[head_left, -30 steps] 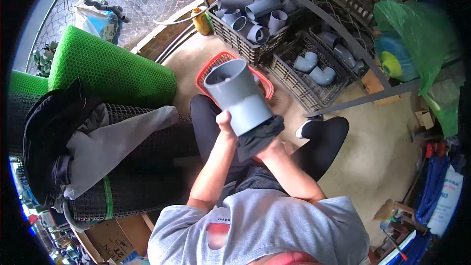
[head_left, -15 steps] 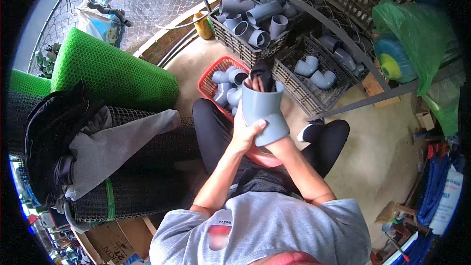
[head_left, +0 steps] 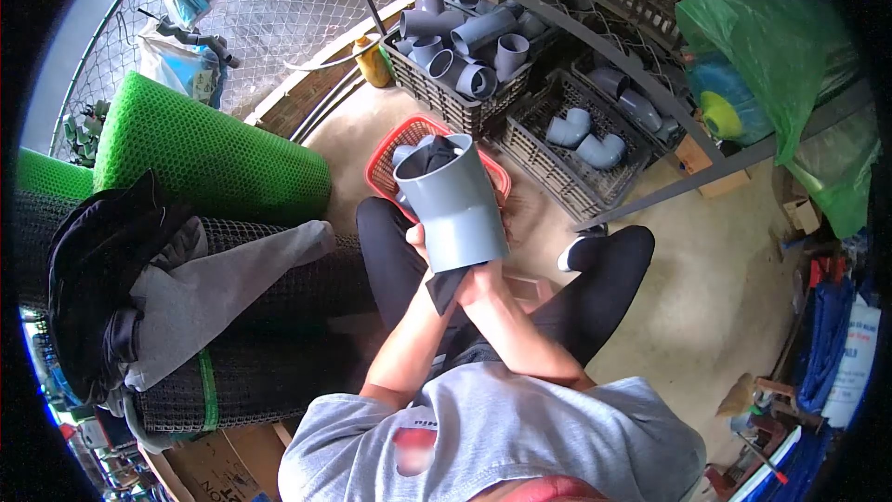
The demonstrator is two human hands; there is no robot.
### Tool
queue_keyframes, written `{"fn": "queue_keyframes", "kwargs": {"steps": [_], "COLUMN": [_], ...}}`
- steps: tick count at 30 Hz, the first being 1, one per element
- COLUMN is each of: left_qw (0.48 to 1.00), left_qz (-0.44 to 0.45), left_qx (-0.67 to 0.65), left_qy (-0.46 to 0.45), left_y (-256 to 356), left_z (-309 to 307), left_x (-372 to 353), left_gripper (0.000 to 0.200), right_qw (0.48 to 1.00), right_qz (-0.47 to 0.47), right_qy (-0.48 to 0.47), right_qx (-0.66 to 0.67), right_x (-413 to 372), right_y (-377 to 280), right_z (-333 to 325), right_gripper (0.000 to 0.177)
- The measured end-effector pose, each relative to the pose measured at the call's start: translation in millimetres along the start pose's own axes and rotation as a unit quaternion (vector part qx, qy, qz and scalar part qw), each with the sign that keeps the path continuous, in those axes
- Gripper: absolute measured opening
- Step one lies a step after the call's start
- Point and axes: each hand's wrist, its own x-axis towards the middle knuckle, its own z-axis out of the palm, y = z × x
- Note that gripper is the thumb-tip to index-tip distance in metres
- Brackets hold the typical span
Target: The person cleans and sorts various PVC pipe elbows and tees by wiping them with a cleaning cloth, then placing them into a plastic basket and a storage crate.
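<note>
- Pipe fitting (head_left: pixel 452 204): grey plastic, wide at one end and narrow at the other. It is held in the air over the person's lap, just in front of the red basket (head_left: pixel 388 151).
- It is tilted with the wide mouth up and away and the narrow end down toward the body, probably so the bore faces the eyes.
- Left hand (head_left: pixel 420 244): wrapped round the lower side wall, thumb across the front. It looks like the steadying grip.
- Right hand (head_left: pixel 485 277): curled shut under the narrow end, taking the weight from below.
- Cloth (head_left: pixel 444 288): dark, with a tail hanging out of the narrow end between the two hands. More of it bunches in the wide mouth, so it seems to run right through.
- The tail touches the right hand (I can't tell whether the fingers actually pinch it).
- Red basket: on the floor past the knees, within reach. Its contents are mostly hidden by the fitting.
- Black crate (head_left: pixel 437 93): behind the basket, piled with similar grey fittings. A second crate (head_left: pixel 548 167) beside it holds elbows.
- Green mesh roll (head_left: pixel 204 144): lies to the person's left, well apart from the hands.
</note>
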Motion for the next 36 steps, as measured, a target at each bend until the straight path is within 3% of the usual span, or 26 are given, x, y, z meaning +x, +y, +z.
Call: {"fn": "queue_keyframes", "kwargs": {"steps": [1, 3, 5, 8, 10, 11, 12, 13, 14, 16, 18, 20, 21, 22, 24, 26, 27, 30, 31, 32, 33, 35, 36], "left_qw": [1.0, 0.963, 0.951, 0.965, 0.968, 0.968, 0.975, 0.979, 0.981, 0.961, 0.905, 0.906, 0.911, 0.915, 0.895, 0.877, 0.867, 0.74, 0.685, 0.684, 0.587, 0.44, 0.439], "left_qz": [0.0, -0.153, -0.148, -0.109, -0.078, -0.062, -0.051, -0.052, -0.053, -0.035, 0.079, 0.085, 0.065, 0.043, 0.026, -0.088, -0.088, -0.08, -0.037, -0.043, -0.057, -0.057, -0.063], "left_qx": [0.001, 0.058, 0.081, 0.063, 0.13, 0.163, 0.17, 0.176, 0.183, 0.275, 0.417, 0.409, 0.39, 0.369, 0.389, 0.397, 0.396, 0.542, 0.609, 0.61, 0.719, 0.842, 0.844], "left_qy": [0.0, -0.215, -0.26, -0.232, -0.201, -0.18, -0.135, -0.085, -0.034, 0.003, -0.009, 0.074, 0.115, 0.156, 0.217, 0.255, 0.29, 0.389, 0.398, 0.397, 0.369, 0.306, 0.302], "left_y": [2, 10, 11, 10, 21, 28, 34, 36, 41, 54, 50, 42, 41, 40, 44, 64, 67, 78, 72, 67, 63, 50, 43], "left_z": [-2, -14, -26, -23, -19, -21, -35, -35, -35, -39, -36, -40, -45, -55, -87, -142, -161, -278, -293, -292, -284, -261, -256], "left_x": [5, 23, 34, 21, 26, 24, 27, 26, 24, 25, 31, 32, 36, 41, 62, 91, 100, 137, 139, 139, 139, 138, 132], "left_gripper": [0.106, 0.112, 0.114, 0.118, 0.117, 0.117, 0.11, 0.106, 0.102, 0.081, 0.075, 0.07, 0.072, 0.074, 0.078, 0.081, 0.081, 0.098, 0.116, 0.116, 0.12, 0.119, 0.119], "right_qw": [1.0, 1.0, 0.999, 0.992, 0.967, 0.936, 0.816, 0.634, 0.552, 0.533, 0.458, 0.441, 0.454, 0.499, 0.641, 0.674, 0.705, 0.82, 0.839, 0.837, 0.837, 0.836, 0.833], "right_qz": [-0.007, -0.023, -0.038, -0.079, -0.144, -0.18, -0.203, -0.231, -0.195, -0.123, -0.203, -0.23, -0.206, -0.152, -0.165, -0.199, -0.169, -0.14, -0.097, -0.1, -0.119, -0.139, -0.143], "right_qy": [0.007, 0.015, 0.007, -0.021, -0.05, -0.057, -0.043, -0.018, -0.049, -0.047, -0.107, -0.107, -0.073, 0.002, 0.093, 0.209, 0.32, 0.354, 0.383, 0.388, 0.416, 0.457, 0.462], "right_qx": [-0.002, -0.016, -0.035, -0.094, -0.204, -0.296, -0.54, -0.738, -0.809, -0.836, -0.859, -0.861, -0.864, -0.853, -0.744, -0.68, -0.61, -0.427, -0.374, -0.373, -0.335, -0.272, -0.27], "right_x": [2, 5, 5, -6, -11, -16, -25, -33, -31, -30, -26, -24, -23, -25, -24, -30, -35, -72, -85, -93, -98, -99, -100], "right_y": [-1, -4, -6, -5, 2, 5, 1, -4, -14, -27, -43, -55, -61, -66, -84, -109, -116, -158, -173, -173, -170, -168, -171], "right_z": [-5, -11, -11, -9, -10, -12, -10, -7, -14, -13, -51, -54, -51, -42, -75, -109, -113, -183, -212, -208, -198, -180, -183], "right_gripper": [0.036, 0.037, 0.038, 0.04, 0.042, 0.043, 0.045, 0.048, 0.047, 0.047, 0.045, 0.04, 0.032, 0.027, 0.019, 0.015, 0.024, 0.024, 0.025, 0.025, 0.026, 0.029, 0.029]}}
